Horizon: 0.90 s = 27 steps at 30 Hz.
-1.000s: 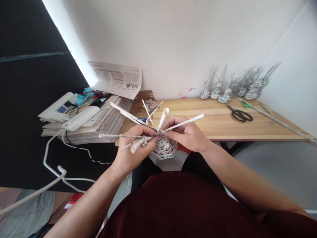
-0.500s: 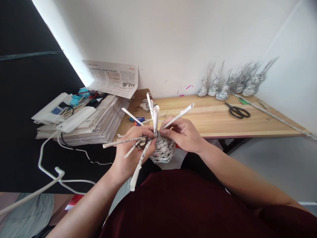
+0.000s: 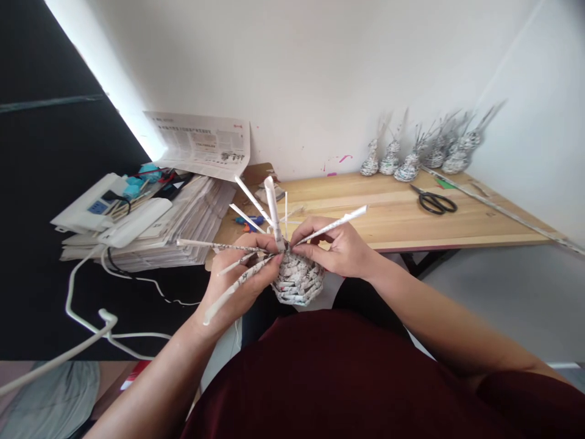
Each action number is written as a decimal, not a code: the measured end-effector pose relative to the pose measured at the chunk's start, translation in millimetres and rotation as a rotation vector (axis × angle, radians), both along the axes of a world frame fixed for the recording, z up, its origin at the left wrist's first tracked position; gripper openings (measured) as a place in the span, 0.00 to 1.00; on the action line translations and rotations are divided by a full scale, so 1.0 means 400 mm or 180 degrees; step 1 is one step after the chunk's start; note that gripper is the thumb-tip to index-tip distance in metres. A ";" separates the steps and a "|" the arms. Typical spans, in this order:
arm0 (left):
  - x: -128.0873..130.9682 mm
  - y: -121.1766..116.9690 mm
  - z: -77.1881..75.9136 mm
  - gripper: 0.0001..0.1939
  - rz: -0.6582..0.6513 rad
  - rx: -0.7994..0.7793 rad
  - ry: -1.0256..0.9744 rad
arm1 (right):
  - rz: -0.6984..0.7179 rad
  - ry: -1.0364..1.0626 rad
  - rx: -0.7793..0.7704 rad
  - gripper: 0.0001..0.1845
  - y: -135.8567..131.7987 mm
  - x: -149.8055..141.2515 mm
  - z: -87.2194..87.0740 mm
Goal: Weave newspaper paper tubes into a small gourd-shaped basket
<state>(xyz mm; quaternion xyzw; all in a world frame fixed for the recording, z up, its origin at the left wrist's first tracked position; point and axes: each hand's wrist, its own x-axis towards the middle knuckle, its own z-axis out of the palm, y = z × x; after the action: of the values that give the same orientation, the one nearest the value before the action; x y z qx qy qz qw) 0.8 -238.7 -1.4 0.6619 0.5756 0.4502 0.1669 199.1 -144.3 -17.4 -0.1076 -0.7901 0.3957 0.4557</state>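
A round body woven from rolled newspaper strips, a small paper basket [image 3: 299, 280], hangs between my hands just above my lap. Several rolled paper tubes [image 3: 273, 210] fan out from its narrow top. My left hand [image 3: 240, 265] is closed around the left side of that top, with tubes running across its fingers and back. Between the thumb and fingertips of my right hand [image 3: 338, 247], a paper tube [image 3: 340, 223] is pinched where it meets the weave, its free end pointing up and right. The fingers partly hide the rim.
On the wooden table [image 3: 329, 201] lie black scissors [image 3: 434, 201] and a long thin rod [image 3: 503, 210]. Several woven paper gourds [image 3: 406, 164] stand by the wall. At left, a newspaper stack [image 3: 201, 222] carries a white power box [image 3: 94, 201]; a glue gun [image 3: 249, 222] lies behind my left hand.
The woven basket has turned slightly, and its tubes have swung: the lower left one now points more to the left. Both hands keep their grip. The view has shifted a little.
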 end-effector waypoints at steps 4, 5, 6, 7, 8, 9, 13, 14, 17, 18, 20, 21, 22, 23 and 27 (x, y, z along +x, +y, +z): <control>0.005 0.002 -0.001 0.08 -0.0033 -0.0084 -0.0023 | -0.0047 -0.0046 0.0349 0.04 0.003 0.003 0.001; 0.006 0.002 -0.002 0.08 -0.0052 -0.0097 -0.0026 | -0.0057 -0.0091 0.0404 0.04 0.004 0.005 -0.001; 0.006 0.002 -0.003 0.08 -0.0072 -0.0104 -0.0031 | -0.0061 -0.0129 0.0452 0.04 0.005 0.007 -0.002; 0.007 0.002 -0.004 0.08 -0.0090 -0.0102 -0.0040 | -0.0062 -0.0154 0.0502 0.04 0.006 0.010 -0.004; 0.008 0.002 -0.004 0.08 -0.0108 -0.0100 -0.0040 | -0.0064 -0.0165 0.0554 0.04 0.008 0.013 -0.007; 0.008 0.002 -0.004 0.08 -0.0123 -0.0112 -0.0020 | -0.0071 -0.0174 0.0599 0.04 0.009 0.015 -0.009; 0.004 0.002 -0.005 0.08 -0.0205 -0.0232 0.0199 | -0.0063 -0.0269 0.0746 0.03 0.017 0.024 -0.009; 0.002 0.003 -0.006 0.08 -0.0249 -0.0267 0.0269 | -0.0040 -0.0351 0.0760 0.03 0.020 0.026 -0.006; -0.005 0.007 -0.011 0.07 -0.0442 -0.0253 0.0561 | 0.0115 -0.0817 0.0675 0.04 0.028 0.033 0.011; -0.007 0.008 -0.012 0.06 -0.0511 -0.0233 0.0683 | 0.0193 -0.0991 0.0616 0.05 0.030 0.036 0.017; -0.009 0.011 -0.012 0.05 -0.0608 -0.0219 0.0863 | 0.0340 -0.1194 0.0497 0.07 0.032 0.039 0.025; -0.010 0.012 -0.011 0.06 -0.0631 -0.0236 0.0891 | 0.0387 -0.1192 0.0397 0.07 0.032 0.039 0.026; -0.012 0.013 -0.010 0.06 -0.0649 -0.0266 0.0884 | 0.0406 -0.1111 0.0247 0.06 0.033 0.038 0.024; -0.013 0.014 -0.008 0.06 -0.0669 -0.0299 0.0858 | 0.0407 -0.0989 0.0060 0.05 0.033 0.035 0.021; -0.019 0.025 -0.003 0.06 -0.0722 -0.0382 0.0723 | 0.0530 -0.0551 -0.0580 0.06 0.040 0.025 0.002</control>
<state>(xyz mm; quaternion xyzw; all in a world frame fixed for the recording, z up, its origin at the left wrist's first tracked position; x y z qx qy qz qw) -6.6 -228.8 -2.8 0.7581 0.5382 0.3156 0.1898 209.1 -128.4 -16.8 -0.1163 -0.7935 0.4914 0.3398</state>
